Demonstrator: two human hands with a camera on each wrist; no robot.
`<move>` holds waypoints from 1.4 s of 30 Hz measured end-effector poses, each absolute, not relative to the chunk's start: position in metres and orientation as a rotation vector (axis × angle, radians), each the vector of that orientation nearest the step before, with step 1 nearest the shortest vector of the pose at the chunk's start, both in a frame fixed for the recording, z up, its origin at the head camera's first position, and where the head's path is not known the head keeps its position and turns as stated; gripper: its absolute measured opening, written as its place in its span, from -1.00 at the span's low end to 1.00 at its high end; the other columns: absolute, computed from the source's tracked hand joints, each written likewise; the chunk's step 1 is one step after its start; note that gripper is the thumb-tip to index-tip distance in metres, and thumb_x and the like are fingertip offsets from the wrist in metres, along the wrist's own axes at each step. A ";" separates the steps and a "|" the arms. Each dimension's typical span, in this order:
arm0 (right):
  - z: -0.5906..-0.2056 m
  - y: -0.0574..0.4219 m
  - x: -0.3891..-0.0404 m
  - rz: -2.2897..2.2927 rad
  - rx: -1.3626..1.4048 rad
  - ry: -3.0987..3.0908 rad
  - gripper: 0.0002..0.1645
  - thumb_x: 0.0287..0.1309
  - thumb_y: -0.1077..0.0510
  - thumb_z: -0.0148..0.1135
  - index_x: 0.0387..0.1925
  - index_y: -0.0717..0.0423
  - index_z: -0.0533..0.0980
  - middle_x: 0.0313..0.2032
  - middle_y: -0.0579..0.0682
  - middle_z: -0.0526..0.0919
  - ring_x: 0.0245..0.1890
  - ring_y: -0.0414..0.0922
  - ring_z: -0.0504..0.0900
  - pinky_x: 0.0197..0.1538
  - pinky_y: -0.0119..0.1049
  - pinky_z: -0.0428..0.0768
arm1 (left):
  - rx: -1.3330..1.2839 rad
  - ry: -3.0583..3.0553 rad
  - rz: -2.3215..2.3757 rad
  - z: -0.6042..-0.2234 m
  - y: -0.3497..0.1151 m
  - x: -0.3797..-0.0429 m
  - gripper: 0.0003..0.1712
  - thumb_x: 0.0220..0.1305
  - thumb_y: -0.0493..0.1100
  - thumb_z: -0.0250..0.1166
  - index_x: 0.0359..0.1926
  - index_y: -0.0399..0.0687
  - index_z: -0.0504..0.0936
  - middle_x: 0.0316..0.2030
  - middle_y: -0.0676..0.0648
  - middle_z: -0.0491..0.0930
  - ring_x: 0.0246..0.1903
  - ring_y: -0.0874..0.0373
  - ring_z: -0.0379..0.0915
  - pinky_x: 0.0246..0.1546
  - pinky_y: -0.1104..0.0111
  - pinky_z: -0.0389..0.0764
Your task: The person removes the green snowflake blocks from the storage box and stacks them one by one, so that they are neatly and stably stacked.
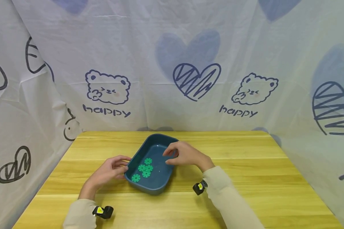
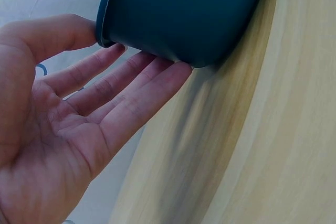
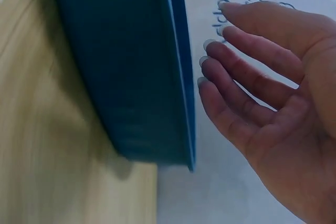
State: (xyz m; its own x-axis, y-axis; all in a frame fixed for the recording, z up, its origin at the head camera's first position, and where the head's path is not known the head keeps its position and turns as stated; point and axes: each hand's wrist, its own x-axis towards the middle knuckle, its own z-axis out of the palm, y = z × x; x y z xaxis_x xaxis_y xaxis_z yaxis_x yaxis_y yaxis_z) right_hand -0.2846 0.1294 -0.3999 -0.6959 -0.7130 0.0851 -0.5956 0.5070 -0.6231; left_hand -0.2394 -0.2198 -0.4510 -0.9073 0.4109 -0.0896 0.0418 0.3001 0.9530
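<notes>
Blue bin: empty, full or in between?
In between, far from full: the head view shows a few green discs lying on the floor of the blue bin, with much of that floor bare.

Right hand (image 1: 186,155) hides part of blue bin (image 1: 160,176); green discs (image 1: 146,174) overlap, perhaps six, hard to count

Lightly creased white cloth (image 1: 152,63) hangs behind and along both sides of a yellowish wood-grain tabletop (image 1: 261,165). Printed on it are blue hearts (image 1: 187,52), outlined bear faces (image 1: 109,89) and the word "happy" (image 1: 106,111).
</notes>
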 end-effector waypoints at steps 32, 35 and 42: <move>-0.442 0.043 -0.295 -0.576 -1.043 2.646 -0.68 0.13 0.23 0.50 -0.03 0.07 0.73 -0.05 -0.04 0.78 -0.10 -0.20 0.65 0.03 -0.47 0.63 | 0.443 2.240 1.641 -0.450 -0.218 -0.240 -0.41 0.53 -0.18 0.19 0.42 -0.41 0.33 0.23 -0.50 0.51 0.10 -0.10 0.63 -0.04 0.16 0.80; -0.444 0.039 -0.295 -0.512 -1.034 2.670 -0.66 0.13 0.23 0.51 -0.02 0.04 0.73 -0.01 -0.06 0.77 -0.06 -0.22 0.65 0.08 -0.46 0.65 | 0.447 2.234 1.647 -0.450 -0.218 -0.240 -0.41 0.53 -0.18 0.18 0.42 -0.42 0.33 0.23 -0.50 0.51 0.09 -0.10 0.63 -0.05 0.17 0.80; -0.444 0.035 -0.293 -0.458 -1.040 2.674 -0.65 0.14 0.26 0.50 -0.01 0.00 0.73 -0.04 -0.10 0.78 -0.05 -0.26 0.67 0.11 -0.46 0.65 | 0.454 2.242 1.642 -0.451 -0.219 -0.240 -0.43 0.53 -0.19 0.18 0.41 -0.43 0.34 0.21 -0.50 0.52 0.07 -0.06 0.65 -0.05 0.18 0.81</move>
